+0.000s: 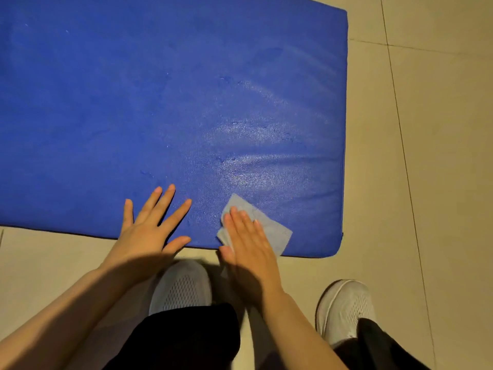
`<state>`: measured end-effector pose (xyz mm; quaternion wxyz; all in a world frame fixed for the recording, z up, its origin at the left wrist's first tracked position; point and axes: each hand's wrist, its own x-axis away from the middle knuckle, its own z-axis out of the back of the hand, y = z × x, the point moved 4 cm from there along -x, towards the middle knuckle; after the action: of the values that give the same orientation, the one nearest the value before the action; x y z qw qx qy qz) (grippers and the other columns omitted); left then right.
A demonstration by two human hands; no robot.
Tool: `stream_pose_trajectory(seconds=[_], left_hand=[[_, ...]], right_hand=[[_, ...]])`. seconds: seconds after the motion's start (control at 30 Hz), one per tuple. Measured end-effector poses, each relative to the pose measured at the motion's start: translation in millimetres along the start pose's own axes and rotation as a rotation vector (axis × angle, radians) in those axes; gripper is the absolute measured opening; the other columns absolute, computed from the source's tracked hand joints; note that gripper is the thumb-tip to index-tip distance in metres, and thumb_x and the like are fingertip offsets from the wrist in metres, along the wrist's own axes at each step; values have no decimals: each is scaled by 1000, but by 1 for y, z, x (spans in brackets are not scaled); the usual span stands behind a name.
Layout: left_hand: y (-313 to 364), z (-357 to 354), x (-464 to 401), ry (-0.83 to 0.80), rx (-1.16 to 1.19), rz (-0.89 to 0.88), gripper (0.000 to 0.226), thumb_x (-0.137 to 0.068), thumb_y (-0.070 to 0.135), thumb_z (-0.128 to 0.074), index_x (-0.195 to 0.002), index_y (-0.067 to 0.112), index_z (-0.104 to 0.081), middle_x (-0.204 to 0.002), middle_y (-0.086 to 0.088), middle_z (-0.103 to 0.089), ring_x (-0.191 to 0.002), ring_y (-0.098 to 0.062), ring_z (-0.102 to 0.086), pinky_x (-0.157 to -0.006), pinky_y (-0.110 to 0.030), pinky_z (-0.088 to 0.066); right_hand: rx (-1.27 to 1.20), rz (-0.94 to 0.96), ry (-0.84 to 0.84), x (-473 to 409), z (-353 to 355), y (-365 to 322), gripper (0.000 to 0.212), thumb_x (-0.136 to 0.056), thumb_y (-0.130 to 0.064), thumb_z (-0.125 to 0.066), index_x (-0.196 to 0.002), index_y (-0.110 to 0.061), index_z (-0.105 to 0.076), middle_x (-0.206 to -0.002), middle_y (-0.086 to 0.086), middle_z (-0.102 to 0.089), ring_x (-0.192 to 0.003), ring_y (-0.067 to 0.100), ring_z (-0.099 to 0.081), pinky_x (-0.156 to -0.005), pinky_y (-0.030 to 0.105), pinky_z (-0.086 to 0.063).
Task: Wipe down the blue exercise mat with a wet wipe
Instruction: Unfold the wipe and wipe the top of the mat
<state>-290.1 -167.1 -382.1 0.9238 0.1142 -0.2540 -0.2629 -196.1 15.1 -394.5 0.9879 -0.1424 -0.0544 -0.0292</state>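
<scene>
Wiping step underway: right hand (pixel 246 236), fingers flat, pressing wet wipe (pixel 269 231) onto blue exercise mat (pixel 160 102) at near edge, left hand (pixel 149 231) splayed alongside; next, sweep toward mat's dry left area w/ steady pressure.

Blue exercise mat (pixel 160 102) flat on tile — pale crumpled wet wipe (pixel 274 231) near its front edge.

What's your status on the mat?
Right hand flat, pressing wet wipe at near edge. Left hand open on blue mat. Damp sheen right side. Nothing blocking.
</scene>
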Motion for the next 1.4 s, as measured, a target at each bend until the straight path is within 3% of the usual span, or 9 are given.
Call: stream_pose_trajectory(seconds=[0.23, 0.33, 0.53, 0.7, 0.93, 1.03, 1.13, 1.23, 1.4], left_hand=[[-6, 1, 3, -19, -58, -59, 83, -85, 83, -16, -153, 36, -16, -162, 5, -2, -147, -5, 17, -114, -37, 19], [-4, 1, 3, 12, -54, -53, 84, -85, 82, -17, -153, 34, -22, -161, 6, -3, -146, -4, 18, -113, -36, 18], [-5, -2, 2, 80, -93, -89, 80, -87, 80, -24, -153, 34, -23, -162, 0, -14, -148, -7, 13, -114, -38, 13], [-10, -2, 5, 196, -184, -155, 69, -94, 69, -17, -148, 28, -32, -157, -8, -31, -146, -27, -17, -112, -60, -12], [3, -2, 19, 471, -391, -314, 47, -98, 37, -42, -137, 14, -52, -140, -13, -54, -126, -41, -52, -96, -63, -40], [23, 19, 29, 565, -265, -371, 40, -97, 33, -43, -87, 13, -76, -88, -6, -75, -80, -28, -73, -62, -38, -56], [32, 22, 40, 430, -244, -195, 48, -98, 36, -38, -56, 19, -56, -48, 3, -51, -40, -21, -52, -41, -22, -34], [5, 31, 39, 404, -112, 33, 35, -92, 35, -40, -71, 18, -63, -60, -1, -60, -52, -30, -57, -50, -28, -37], [7, 31, 20, 358, -110, -163, 36, -92, 33, -49, -118, 14, -66, -121, -9, -64, -109, -34, -61, -93, -43, -41]], right_hand=[[-119, -673, 200, 27, 38, 98, 58, -102, -38, -18, -153, -11, -27, -159, 11, -27, -148, 28, -21, -121, 39, -1], [31, -620, 137, 7, 32, 78, 57, -101, -35, -18, -149, -13, -38, -154, 17, -34, -144, 35, -30, -118, 45, 1], [-92, 0, -76, -34, 5, -28, 55, -95, -37, -33, -144, -16, -47, -151, 5, -43, -142, 22, -33, -118, 36, -8], [-286, -295, 27, -25, 27, 29, 61, -99, -44, -14, -153, -15, -16, -159, -2, -11, -148, 10, -5, -120, 24, 7], [-505, -778, 158, -43, 61, 91, 57, -106, -38, -18, -153, -6, -23, -161, 10, -21, -149, 22, -15, -121, 32, -6], [-429, -444, 45, -64, 53, 49, 77, -98, -55, -1, -149, -7, -34, -158, 12, -28, -146, 29, -22, -121, 39, -10], [-285, -108, -154, -58, 29, 3, 73, -94, -51, 2, -155, -17, -20, -163, 3, -12, -151, 23, -4, -119, 31, 8], [-215, -100, -149, -49, 30, 1, 76, -91, -54, 5, -156, -20, -15, -164, -1, -6, -151, 18, 2, -115, 25, 16], [-322, -206, -155, -47, 43, 27, 58, -103, -45, -14, -155, -20, -18, -163, -2, -10, -151, 13, -3, -120, 25, 3]])
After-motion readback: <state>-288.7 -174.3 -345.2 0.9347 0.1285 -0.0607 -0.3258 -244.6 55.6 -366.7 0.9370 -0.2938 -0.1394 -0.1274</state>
